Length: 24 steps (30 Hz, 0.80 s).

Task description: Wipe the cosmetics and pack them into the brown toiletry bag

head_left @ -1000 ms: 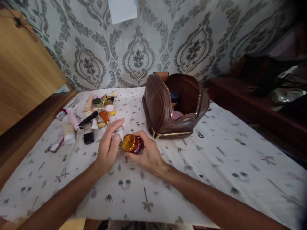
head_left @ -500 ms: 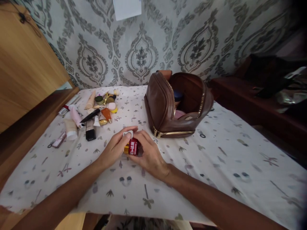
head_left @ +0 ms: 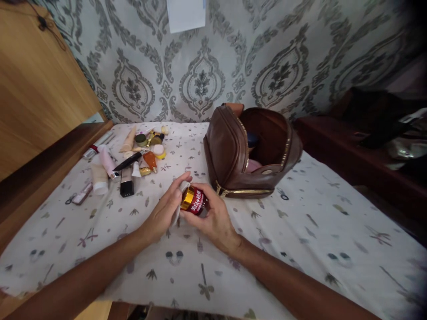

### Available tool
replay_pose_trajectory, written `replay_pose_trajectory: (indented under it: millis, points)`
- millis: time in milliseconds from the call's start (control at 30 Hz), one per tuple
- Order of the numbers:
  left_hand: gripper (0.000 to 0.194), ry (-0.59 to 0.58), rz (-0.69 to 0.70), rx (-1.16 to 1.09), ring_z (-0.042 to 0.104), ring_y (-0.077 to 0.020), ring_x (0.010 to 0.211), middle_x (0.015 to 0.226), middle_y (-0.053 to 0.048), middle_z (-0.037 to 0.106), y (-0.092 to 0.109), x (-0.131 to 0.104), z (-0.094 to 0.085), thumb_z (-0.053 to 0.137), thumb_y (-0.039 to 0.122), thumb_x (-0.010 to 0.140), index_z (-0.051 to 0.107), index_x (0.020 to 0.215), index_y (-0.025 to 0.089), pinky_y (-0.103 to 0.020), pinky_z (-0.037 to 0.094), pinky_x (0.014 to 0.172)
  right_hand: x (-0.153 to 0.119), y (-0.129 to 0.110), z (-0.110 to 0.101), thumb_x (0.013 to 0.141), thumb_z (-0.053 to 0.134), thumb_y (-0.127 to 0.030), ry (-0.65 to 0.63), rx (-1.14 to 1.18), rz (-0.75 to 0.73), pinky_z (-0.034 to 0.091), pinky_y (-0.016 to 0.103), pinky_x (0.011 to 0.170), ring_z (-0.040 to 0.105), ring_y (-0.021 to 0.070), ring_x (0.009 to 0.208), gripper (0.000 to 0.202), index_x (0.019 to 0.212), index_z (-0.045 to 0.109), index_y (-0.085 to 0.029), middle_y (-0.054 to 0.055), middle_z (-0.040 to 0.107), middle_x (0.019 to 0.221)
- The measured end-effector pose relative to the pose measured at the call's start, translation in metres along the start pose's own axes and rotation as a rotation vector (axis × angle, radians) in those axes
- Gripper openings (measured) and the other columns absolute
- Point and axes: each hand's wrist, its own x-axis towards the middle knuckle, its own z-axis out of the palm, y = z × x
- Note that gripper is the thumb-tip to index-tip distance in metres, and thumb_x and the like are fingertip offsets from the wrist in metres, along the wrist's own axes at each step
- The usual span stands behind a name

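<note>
Right hand (head_left: 216,218) clasps a red, gold-lidded jar (head_left: 196,202) just below the frame's centre; the left hand (head_left: 164,214) holds a white cloth (head_left: 176,213) against it. Right of centre stands an open brown bag (head_left: 227,151); cosmetics (head_left: 128,161) lie left.

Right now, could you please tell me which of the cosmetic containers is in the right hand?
The right hand holds the red jar with the gold lid; those to its left, such as the pink tube and orange bottle, lie unheld.

Your dark-red, white-lettered jar (head_left: 197,202) lies tilted in your right hand (head_left: 218,221); gold lid (head_left: 188,198) faces white cloth (head_left: 177,214) in your left hand (head_left: 164,212).
</note>
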Motion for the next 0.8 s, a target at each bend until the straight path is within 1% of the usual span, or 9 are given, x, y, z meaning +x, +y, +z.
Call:
replay_pose_trajectory:
  millis: [100, 167, 233, 300, 400, 467, 533, 633, 800]
  points:
    - [0.051, 0.087, -0.037, -0.163, 0.043, -0.0266, 0.141, 0.151, -0.007, 0.050, 0.004, 0.003, 0.001, 0.041, 0.051, 0.096, 0.050, 0.141, 0.027, -0.044, 0.040, 0.113, 0.001, -0.001, 0.000, 0.070, 0.081, -0.031, 0.009, 0.075, 0.106, 0.054, 0.038, 0.087, 0.064, 0.0240, 0.098, 0.049, 0.112, 0.058, -0.024, 0.007, 0.067, 0.107]
    - [0.047, 0.129, -0.030, -0.171, 0.045, -0.0260, 0.140, 0.149, -0.006, 0.053, 0.008, 0.004, 0.001, 0.042, 0.042, 0.094, 0.055, 0.136, 0.024, -0.043, 0.039, 0.115, 0.002, -0.001, 0.000, 0.070, 0.081, -0.031, 0.009, 0.120, 0.171, 0.054, 0.038, 0.088, 0.064, 0.0241, 0.099, 0.050, 0.113, 0.057, -0.023, 0.007, 0.066, 0.109]
    - [0.045, 0.124, 0.014, -0.033, 0.045, -0.0254, 0.139, 0.147, -0.005, 0.055, 0.012, 0.003, 0.000, 0.048, 0.033, 0.091, 0.059, 0.133, 0.023, -0.042, 0.033, 0.118, 0.003, 0.001, 0.000, 0.071, 0.078, -0.029, -0.001, 0.141, 0.207, 0.055, 0.038, 0.088, 0.064, 0.0237, 0.100, 0.050, 0.115, 0.057, -0.023, 0.007, 0.065, 0.110]
    - [0.045, 0.117, 0.098, 0.190, 0.044, -0.0248, 0.140, 0.147, -0.005, 0.055, 0.014, 0.000, -0.002, 0.052, 0.030, 0.091, 0.058, 0.135, 0.023, -0.042, 0.028, 0.121, 0.004, 0.002, 0.000, 0.071, 0.074, -0.024, -0.017, 0.141, 0.206, 0.053, 0.038, 0.092, 0.063, 0.0235, 0.103, 0.051, 0.119, 0.056, -0.023, 0.008, 0.063, 0.114]
    - [0.047, 0.115, 0.318, 0.493, 0.038, -0.0230, 0.144, 0.153, -0.005, 0.047, 0.014, -0.004, -0.005, 0.051, 0.029, 0.096, 0.050, 0.143, 0.026, -0.042, 0.026, 0.122, 0.004, 0.004, -0.001, 0.071, 0.069, -0.019, -0.032, 0.136, 0.185, 0.051, 0.039, 0.097, 0.062, 0.0234, 0.107, 0.054, 0.123, 0.055, -0.022, 0.008, 0.061, 0.117]
    - [0.049, 0.056, 0.466, 0.626, 0.035, -0.0213, 0.146, 0.156, -0.004, 0.043, 0.011, -0.005, -0.007, 0.049, 0.025, 0.097, 0.044, 0.146, 0.029, -0.040, 0.027, 0.121, 0.003, 0.003, -0.001, 0.071, 0.068, -0.019, -0.053, 0.152, 0.181, 0.051, 0.038, 0.096, 0.062, 0.0230, 0.106, 0.054, 0.124, 0.056, -0.022, 0.007, 0.062, 0.114]
    - [0.052, -0.034, 0.536, 0.712, 0.035, -0.0193, 0.145, 0.157, -0.004, 0.042, 0.008, -0.004, -0.008, 0.047, 0.021, 0.098, 0.040, 0.148, 0.031, -0.037, 0.029, 0.120, 0.003, 0.002, -0.002, 0.071, 0.067, -0.019, -0.081, 0.164, 0.174, 0.052, 0.037, 0.093, 0.063, 0.0219, 0.101, 0.053, 0.123, 0.057, -0.021, 0.006, 0.063, 0.110]
    - [0.048, -0.067, 0.495, 0.693, 0.040, -0.0177, 0.142, 0.153, -0.004, 0.046, 0.007, -0.003, -0.008, 0.044, 0.022, 0.100, 0.042, 0.147, 0.031, -0.034, 0.031, 0.119, 0.003, -0.002, -0.002, 0.068, 0.069, -0.021, -0.099, 0.217, 0.208, 0.053, 0.035, 0.089, 0.063, 0.0209, 0.096, 0.051, 0.118, 0.059, -0.021, 0.005, 0.064, 0.105]
    - [0.041, 0.173, 0.341, 0.428, 0.046, -0.0187, 0.138, 0.147, -0.004, 0.054, 0.010, -0.004, -0.004, 0.038, 0.035, 0.103, 0.047, 0.142, 0.028, -0.035, 0.032, 0.118, 0.003, -0.007, -0.003, 0.067, 0.080, -0.034, -0.083, 0.463, 0.360, 0.054, 0.035, 0.088, 0.066, 0.0206, 0.097, 0.050, 0.111, 0.057, -0.026, 0.003, 0.068, 0.107]
